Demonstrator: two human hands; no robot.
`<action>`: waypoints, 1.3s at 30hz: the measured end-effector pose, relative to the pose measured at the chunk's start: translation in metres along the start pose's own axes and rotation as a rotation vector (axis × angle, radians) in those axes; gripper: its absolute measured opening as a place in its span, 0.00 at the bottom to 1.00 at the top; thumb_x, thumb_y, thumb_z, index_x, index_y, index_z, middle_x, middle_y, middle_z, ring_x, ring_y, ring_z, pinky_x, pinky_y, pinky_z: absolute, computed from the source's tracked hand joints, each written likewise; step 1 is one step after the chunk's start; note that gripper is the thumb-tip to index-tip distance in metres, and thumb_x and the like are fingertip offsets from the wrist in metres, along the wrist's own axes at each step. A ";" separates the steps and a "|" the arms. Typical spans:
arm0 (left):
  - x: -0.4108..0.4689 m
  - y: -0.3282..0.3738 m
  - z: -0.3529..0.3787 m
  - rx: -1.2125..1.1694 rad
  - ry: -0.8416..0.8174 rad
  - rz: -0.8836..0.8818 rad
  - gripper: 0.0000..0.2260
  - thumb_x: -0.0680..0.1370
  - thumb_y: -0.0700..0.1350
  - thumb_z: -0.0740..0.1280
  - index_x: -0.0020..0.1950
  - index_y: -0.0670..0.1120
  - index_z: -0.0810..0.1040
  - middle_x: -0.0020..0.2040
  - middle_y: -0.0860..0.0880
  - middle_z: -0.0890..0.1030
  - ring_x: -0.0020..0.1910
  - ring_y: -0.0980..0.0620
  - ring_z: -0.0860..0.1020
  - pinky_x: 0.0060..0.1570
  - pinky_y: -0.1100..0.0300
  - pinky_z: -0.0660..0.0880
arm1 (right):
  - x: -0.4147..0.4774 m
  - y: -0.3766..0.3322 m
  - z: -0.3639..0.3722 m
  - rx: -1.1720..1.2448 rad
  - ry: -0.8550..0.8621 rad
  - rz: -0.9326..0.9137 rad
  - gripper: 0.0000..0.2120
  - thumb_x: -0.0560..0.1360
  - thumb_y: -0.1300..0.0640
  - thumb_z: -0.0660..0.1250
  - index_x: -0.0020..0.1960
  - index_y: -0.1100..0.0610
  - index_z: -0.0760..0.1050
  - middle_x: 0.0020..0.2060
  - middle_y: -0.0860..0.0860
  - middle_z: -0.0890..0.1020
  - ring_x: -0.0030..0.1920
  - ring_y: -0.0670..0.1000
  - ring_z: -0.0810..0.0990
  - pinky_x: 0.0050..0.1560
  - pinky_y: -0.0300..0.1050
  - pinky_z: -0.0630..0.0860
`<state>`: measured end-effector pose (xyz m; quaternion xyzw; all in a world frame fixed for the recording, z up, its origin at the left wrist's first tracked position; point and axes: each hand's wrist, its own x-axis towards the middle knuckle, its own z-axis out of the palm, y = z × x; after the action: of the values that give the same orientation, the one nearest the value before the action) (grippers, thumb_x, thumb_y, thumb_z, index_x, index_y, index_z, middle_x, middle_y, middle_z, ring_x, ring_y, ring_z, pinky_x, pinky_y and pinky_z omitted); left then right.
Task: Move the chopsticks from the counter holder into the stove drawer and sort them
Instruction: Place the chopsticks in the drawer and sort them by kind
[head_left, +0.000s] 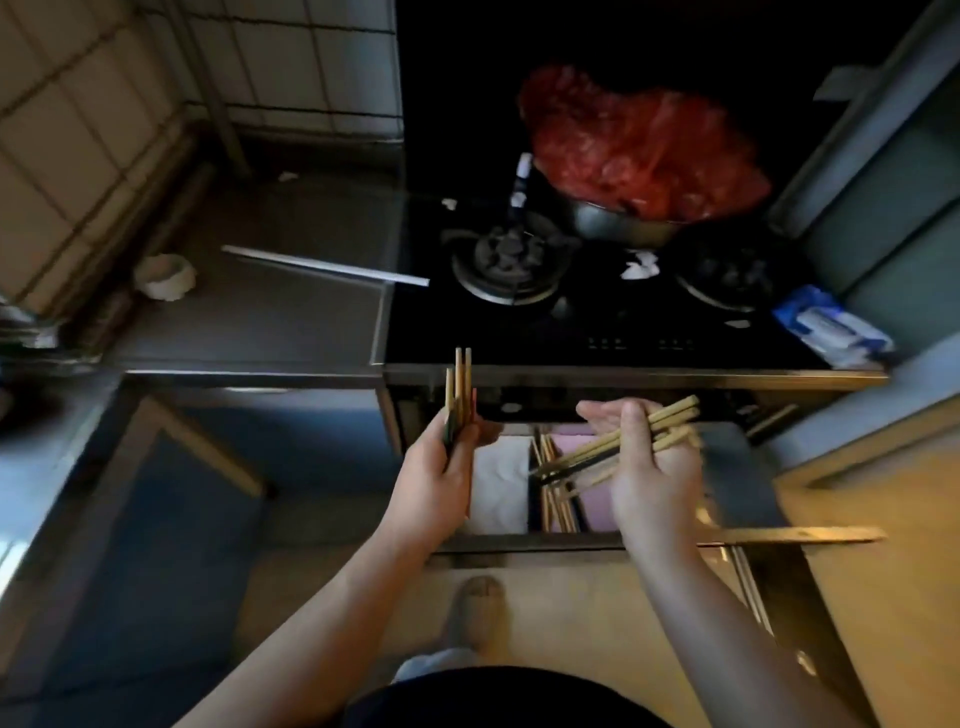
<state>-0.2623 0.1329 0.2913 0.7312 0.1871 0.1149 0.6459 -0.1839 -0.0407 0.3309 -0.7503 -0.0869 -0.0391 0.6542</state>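
A: Left first. What can go wrong?
B: The left hand has its fingers curled round the bottom of an upright bundle, which it grips low. One stick sits lower than the others. The hand is at the left edge of the open drawer, so I judge a slipped stick lands on the floor, not inside.
A: And the right?
B: The right hand has its thumb on top and fingers curled under, clamped on a slanted bundle. The sticks fan apart. Their low ends point into the drawer's middle, over the loose chopsticks already lying there. A loose grip likely spills them crosswise and mixes the sorts. The upper ends are near the stove's front panel and could knock it.
A: Where's the holder?
B: I can't pick it out.
A: What's around, left to right?
B: There's a small white bowl near the counter's left back corner and a long metal strip running toward the counter's right edge. On the stove are the left burner, crumpled white paper, a pot at the back under a red plastic bag, and the right burner. A blue-white packet sits at the stove's right front corner.
A: Anything in the way?
B: Inside the drawer a white liner lies on the left and a pink liner under the sticks. Nothing blocks the opening. A foot stands just before the drawer's front edge, under any drop.
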 end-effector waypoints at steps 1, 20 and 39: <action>0.016 -0.001 0.012 -0.012 -0.023 -0.029 0.09 0.82 0.48 0.59 0.56 0.57 0.79 0.51 0.59 0.84 0.54 0.62 0.81 0.52 0.67 0.74 | 0.015 0.006 -0.006 -0.037 0.015 0.016 0.14 0.81 0.52 0.56 0.48 0.54 0.80 0.45 0.46 0.86 0.48 0.47 0.85 0.53 0.49 0.80; 0.137 -0.088 0.153 0.108 -0.224 -0.317 0.10 0.83 0.51 0.59 0.53 0.66 0.75 0.28 0.56 0.75 0.27 0.55 0.73 0.29 0.56 0.71 | 0.131 0.144 -0.061 -0.233 0.140 0.353 0.12 0.80 0.48 0.58 0.45 0.46 0.80 0.38 0.38 0.85 0.38 0.37 0.83 0.36 0.26 0.74; 0.181 -0.308 0.269 0.254 0.044 -0.650 0.08 0.77 0.60 0.58 0.47 0.62 0.76 0.38 0.63 0.83 0.37 0.63 0.81 0.37 0.59 0.74 | 0.161 0.404 -0.036 -0.270 -0.392 0.596 0.12 0.81 0.55 0.58 0.51 0.60 0.78 0.40 0.47 0.83 0.42 0.43 0.84 0.51 0.45 0.81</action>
<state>-0.0267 -0.0033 -0.0634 0.7054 0.4368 -0.1054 0.5482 0.0492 -0.1159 -0.0299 -0.8153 0.0177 0.2861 0.5031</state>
